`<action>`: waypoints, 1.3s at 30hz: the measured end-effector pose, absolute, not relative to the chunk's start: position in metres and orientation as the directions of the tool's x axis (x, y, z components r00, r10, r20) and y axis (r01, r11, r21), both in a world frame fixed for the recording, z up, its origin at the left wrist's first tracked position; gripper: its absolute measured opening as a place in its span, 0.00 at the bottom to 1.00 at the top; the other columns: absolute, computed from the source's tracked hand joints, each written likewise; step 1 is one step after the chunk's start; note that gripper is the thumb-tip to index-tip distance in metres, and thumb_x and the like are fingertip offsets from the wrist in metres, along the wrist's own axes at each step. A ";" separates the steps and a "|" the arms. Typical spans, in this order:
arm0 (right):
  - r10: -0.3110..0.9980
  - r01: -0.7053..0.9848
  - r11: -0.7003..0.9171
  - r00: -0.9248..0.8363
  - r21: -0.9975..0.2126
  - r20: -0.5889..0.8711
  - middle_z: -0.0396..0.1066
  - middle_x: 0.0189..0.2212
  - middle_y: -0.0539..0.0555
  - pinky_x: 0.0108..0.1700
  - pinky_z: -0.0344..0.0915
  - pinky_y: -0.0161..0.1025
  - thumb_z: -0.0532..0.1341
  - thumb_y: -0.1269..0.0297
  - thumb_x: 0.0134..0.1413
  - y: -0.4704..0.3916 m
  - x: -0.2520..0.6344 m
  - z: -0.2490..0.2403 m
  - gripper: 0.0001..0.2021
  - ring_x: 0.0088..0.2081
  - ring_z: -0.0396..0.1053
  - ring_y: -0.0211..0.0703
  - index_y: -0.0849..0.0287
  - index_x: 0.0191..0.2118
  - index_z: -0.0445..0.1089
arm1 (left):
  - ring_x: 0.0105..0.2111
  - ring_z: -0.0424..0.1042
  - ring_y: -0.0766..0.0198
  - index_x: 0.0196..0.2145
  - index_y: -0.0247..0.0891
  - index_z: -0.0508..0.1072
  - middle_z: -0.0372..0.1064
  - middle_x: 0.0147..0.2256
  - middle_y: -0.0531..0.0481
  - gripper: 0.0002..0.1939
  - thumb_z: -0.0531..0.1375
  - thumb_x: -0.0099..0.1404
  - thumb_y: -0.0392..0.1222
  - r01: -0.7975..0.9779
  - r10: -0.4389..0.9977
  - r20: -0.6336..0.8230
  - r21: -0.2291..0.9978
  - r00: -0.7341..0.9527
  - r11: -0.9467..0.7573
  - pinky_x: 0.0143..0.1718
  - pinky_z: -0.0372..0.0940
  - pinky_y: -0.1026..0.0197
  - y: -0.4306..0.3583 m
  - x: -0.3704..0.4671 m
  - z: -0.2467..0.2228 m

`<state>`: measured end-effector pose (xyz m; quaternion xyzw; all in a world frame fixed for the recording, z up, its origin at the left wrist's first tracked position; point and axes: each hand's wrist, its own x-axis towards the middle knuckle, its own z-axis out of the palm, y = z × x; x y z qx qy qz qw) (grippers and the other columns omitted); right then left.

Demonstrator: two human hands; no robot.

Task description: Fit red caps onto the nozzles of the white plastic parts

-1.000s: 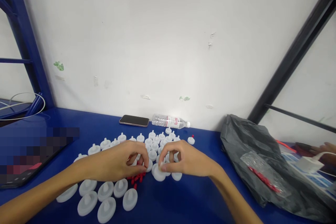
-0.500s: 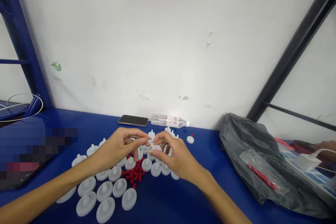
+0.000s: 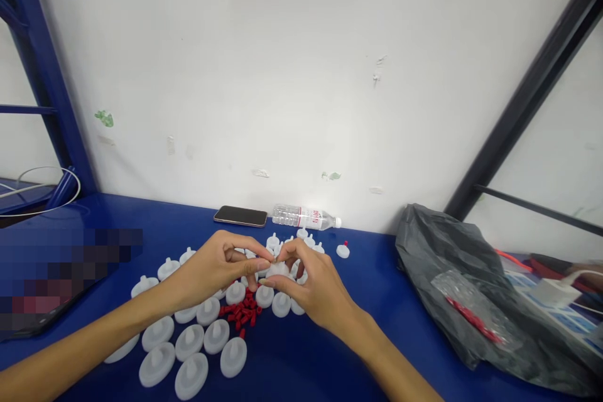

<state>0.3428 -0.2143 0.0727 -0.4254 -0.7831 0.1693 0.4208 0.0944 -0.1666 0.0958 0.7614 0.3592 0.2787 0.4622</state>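
My right hand is closed around the edge of a white plastic nozzle cap, a round disc with a thin spout. Thumb and index finger of my left hand are pinched together at the spout's end, so the tip is hidden and I cannot make out what they hold. Below the hands lies a pile of small red caps. Many more white nozzle caps stand spout-up around the pile, some behind my hands. Apart from them, one white nozzle cap with a red tip sits to the right.
At the wall lie a phone and a clear bottle on its side. A dark plastic bag covers the right, with a clear bag of red pieces on it. Another person's hand shows at the far right.
The two hands have drawn closer together, and the left fingertips now cover the spout that showed between them. My right thumb has shifted slightly left. The view moved a little.
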 end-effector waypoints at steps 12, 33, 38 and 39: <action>0.268 0.602 0.799 -0.330 -0.018 0.905 0.90 0.51 0.47 0.51 0.74 0.51 0.72 0.70 0.75 -0.223 0.334 0.071 0.07 0.45 0.83 0.50 0.47 0.47 0.82 | 0.65 0.80 0.44 0.67 0.46 0.78 0.83 0.62 0.37 0.41 0.81 0.60 0.58 -0.010 0.660 0.021 1.000 0.751 -0.020 0.64 0.75 0.44 -0.172 0.097 0.091; 0.354 0.664 0.739 -0.237 -0.115 0.905 0.89 0.48 0.53 0.56 0.72 0.49 0.66 0.69 0.76 -0.220 0.356 0.099 0.04 0.49 0.84 0.50 0.51 0.47 0.77 | 0.40 0.80 0.55 0.57 0.43 0.85 0.86 0.44 0.44 0.28 0.65 0.77 0.68 0.284 0.760 0.213 0.839 0.613 -0.464 0.44 0.72 0.55 -0.177 0.098 0.095; 0.905 0.879 0.191 0.014 -0.437 0.424 0.82 0.35 0.51 0.41 0.68 0.44 0.64 0.59 0.76 -0.207 0.411 0.121 0.06 0.36 0.79 0.50 0.51 0.47 0.78 | 0.37 0.74 0.57 0.37 0.45 0.86 0.82 0.37 0.48 0.15 0.66 0.77 0.54 0.423 0.685 0.264 0.622 0.679 -0.659 0.49 0.69 0.52 -0.176 0.097 0.092; 0.951 0.889 0.139 0.004 -0.437 0.310 0.82 0.32 0.49 0.39 0.66 0.43 0.65 0.61 0.75 -0.206 0.421 0.123 0.05 0.34 0.78 0.48 0.52 0.45 0.79 | 0.37 0.75 0.56 0.38 0.45 0.86 0.83 0.37 0.49 0.13 0.65 0.76 0.53 0.430 0.669 0.263 0.593 0.695 -0.681 0.51 0.70 0.52 -0.175 0.097 0.089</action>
